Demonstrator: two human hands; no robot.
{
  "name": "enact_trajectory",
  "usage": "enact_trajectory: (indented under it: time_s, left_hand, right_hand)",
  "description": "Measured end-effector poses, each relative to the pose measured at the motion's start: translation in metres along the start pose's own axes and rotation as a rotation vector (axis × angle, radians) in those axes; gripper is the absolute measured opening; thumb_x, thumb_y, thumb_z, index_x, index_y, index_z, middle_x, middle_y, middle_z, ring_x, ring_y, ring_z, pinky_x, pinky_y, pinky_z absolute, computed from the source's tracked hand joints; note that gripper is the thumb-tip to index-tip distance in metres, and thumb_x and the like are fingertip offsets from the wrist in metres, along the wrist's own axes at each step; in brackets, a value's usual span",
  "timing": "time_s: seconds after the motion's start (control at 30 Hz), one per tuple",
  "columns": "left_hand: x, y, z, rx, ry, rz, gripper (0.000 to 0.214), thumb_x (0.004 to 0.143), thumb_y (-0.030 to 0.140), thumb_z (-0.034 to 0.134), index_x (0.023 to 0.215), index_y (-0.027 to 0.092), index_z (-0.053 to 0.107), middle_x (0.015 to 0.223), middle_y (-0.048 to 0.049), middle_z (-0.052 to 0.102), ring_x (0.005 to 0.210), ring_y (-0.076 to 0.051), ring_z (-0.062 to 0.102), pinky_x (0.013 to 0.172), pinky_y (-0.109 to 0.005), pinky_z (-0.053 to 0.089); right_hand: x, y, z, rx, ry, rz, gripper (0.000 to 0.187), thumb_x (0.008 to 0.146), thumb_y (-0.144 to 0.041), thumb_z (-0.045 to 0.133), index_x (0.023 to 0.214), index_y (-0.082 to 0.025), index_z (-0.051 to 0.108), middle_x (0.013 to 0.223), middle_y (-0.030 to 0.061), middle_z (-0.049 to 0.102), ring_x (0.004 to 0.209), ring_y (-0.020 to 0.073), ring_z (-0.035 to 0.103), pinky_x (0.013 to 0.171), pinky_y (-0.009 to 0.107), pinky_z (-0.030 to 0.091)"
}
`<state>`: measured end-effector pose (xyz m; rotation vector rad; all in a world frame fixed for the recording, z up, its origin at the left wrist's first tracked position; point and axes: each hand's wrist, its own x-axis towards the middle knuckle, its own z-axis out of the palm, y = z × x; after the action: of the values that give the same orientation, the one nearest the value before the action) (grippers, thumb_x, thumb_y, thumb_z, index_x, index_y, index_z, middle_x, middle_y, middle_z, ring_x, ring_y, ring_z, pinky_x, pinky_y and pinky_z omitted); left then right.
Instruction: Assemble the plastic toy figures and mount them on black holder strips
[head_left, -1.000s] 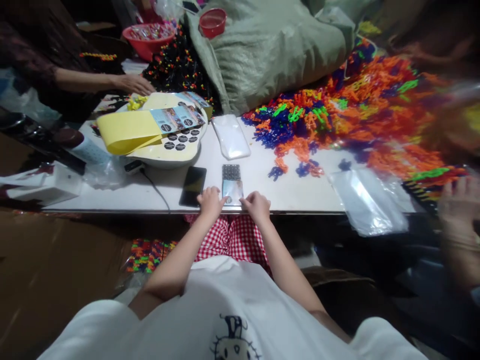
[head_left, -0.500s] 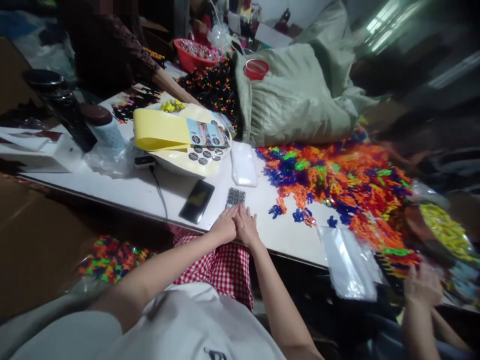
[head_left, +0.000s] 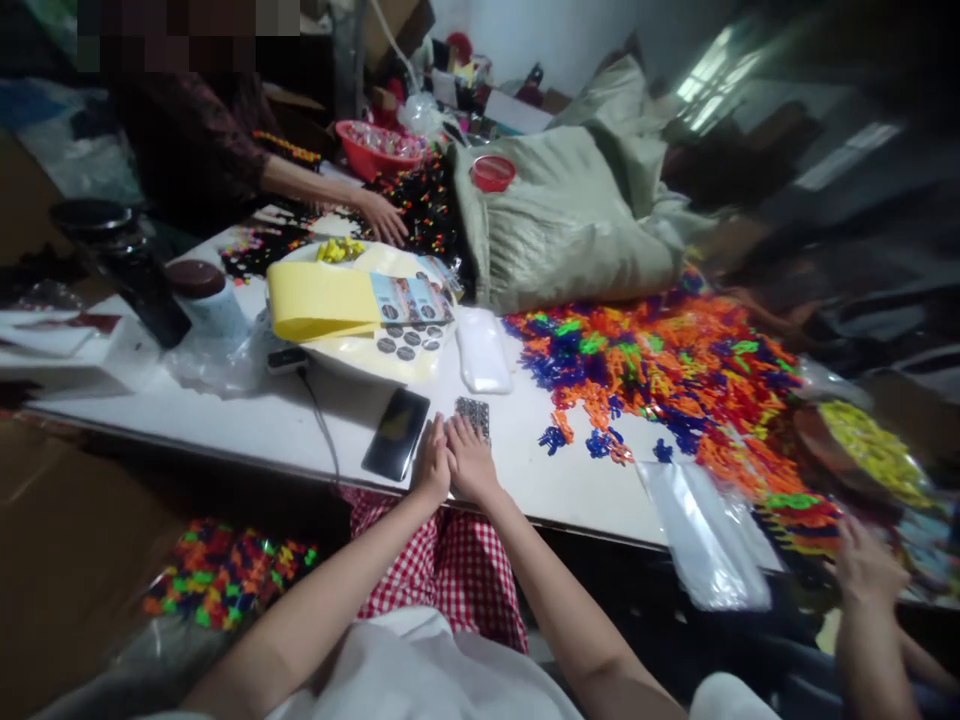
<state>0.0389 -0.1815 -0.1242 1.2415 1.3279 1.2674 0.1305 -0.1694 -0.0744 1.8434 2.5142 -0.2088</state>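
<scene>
My right hand (head_left: 474, 465) lies flat on the white table (head_left: 600, 500), fingers stretched out over the lower part of a small dark patterned sheet (head_left: 475, 412). Beside it, my left hand (head_left: 433, 465) rests on its edge with the fingers straight, touching the right hand at the thumb side. I see nothing held in either hand. Just left of my left hand is a black phone (head_left: 396, 434). Beyond the sheet lies a stack of clear plastic bags (head_left: 482, 350).
Right of my hands spreads a heap of colourful plastic pieces (head_left: 645, 350), with more clear bags (head_left: 705, 540) overhanging the edge. A yellow label strip (head_left: 322, 300) sits on a bowl at left. Co-workers' hands (head_left: 381, 215) show at the back and at the right (head_left: 870, 565).
My hands have shifted slightly left and parted from a closer overlap, uncovering more of the left hand's side. The back co-worker's hand has come into view above the bowl.
</scene>
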Motion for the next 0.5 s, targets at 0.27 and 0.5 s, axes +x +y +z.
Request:
enact_trajectory:
  time_s: [0.27, 0.5]
  left_hand:
    - [0.000, -0.007, -0.005, -0.142, -0.009, 0.019, 0.047, 0.092, 0.034, 0.024, 0.135, 0.018, 0.034, 0.140, -0.0097, 0.039, 0.129, -0.018, 0.038, 0.108, -0.034, 0.031]
    - [0.022, 0.018, 0.002, 0.426, -0.140, 0.499, 0.051, 0.092, 0.032, 0.018, 0.140, 0.014, 0.023, 0.144, -0.0147, 0.030, 0.136, -0.020, 0.024, 0.112, -0.043, 0.021]
  right_hand:
    - [-0.006, -0.004, 0.014, 0.108, 0.132, -0.026, 0.053, 0.093, -0.037, 0.029, 0.139, -0.012, 0.028, 0.146, 0.0098, 0.027, 0.137, 0.0208, 0.020, 0.112, 0.044, 0.016]
    - [-0.017, 0.026, -0.021, 0.317, 0.404, 0.208, 0.052, 0.092, -0.029, 0.026, 0.140, -0.010, 0.025, 0.146, 0.0104, 0.026, 0.137, 0.0217, 0.019, 0.111, 0.045, 0.019]
